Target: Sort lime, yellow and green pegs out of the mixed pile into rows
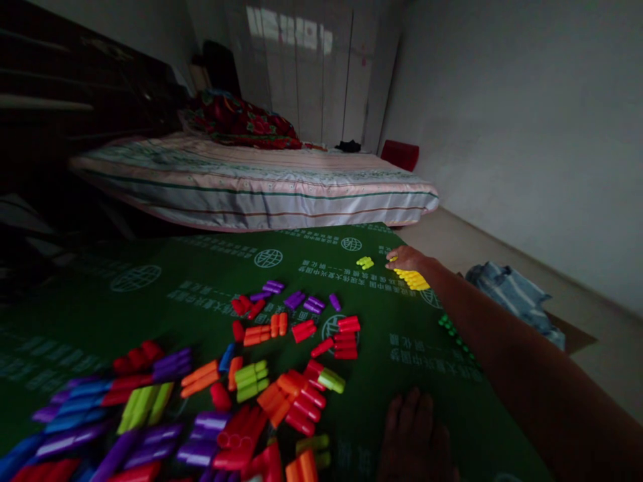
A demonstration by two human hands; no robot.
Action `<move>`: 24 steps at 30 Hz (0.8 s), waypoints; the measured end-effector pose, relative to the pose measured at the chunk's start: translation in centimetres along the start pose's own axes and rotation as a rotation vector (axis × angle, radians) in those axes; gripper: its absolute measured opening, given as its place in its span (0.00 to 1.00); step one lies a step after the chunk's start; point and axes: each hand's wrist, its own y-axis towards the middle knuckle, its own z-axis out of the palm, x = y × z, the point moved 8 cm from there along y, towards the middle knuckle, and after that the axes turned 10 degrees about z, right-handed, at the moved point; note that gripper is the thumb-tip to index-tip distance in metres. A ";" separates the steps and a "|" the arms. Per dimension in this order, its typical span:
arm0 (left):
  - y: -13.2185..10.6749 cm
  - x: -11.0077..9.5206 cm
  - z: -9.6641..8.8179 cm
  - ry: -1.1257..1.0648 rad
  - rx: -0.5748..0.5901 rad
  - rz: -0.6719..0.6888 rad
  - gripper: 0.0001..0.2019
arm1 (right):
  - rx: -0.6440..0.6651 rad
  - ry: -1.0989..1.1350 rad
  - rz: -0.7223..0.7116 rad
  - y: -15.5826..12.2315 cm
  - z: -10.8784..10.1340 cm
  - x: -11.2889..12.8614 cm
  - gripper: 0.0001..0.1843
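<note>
Yellow blocks [412, 279] lie in a tight row at the far right of the green mat [151, 294], with the right hand [408, 258] reaching out and resting on them; whether its fingers grip one I cannot tell. This looks like sorting by colour, so the next move calls for another yellow piece, perhaps the small cluster [365, 262] just beside. No left hand shows. A foot [414, 435] sits near the mixed pile [241, 395], which the bottom edge cuts off and dim light blurs.

Glossy smooth plastic blocks [301, 395] (bright colours); matt printed green mat [201, 294]; satiny striped cloth bedcover [261, 187].
</note>
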 end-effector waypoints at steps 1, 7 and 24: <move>0.2 0.0 -0.1 0.001 0.012 -0.001 0.10 | 0.001 -0.007 0.000 0.1 0.1 0.0 0.20; 0.4 -0.3 0.0 -0.021 0.100 0.027 0.14 | 0.016 -0.022 -0.004 0.5 0.5 0.0 0.16; 0.6 -0.1 -0.3 -0.068 0.107 -0.026 0.11 | 0.008 -0.018 -0.027 0.6 0.7 -0.3 0.12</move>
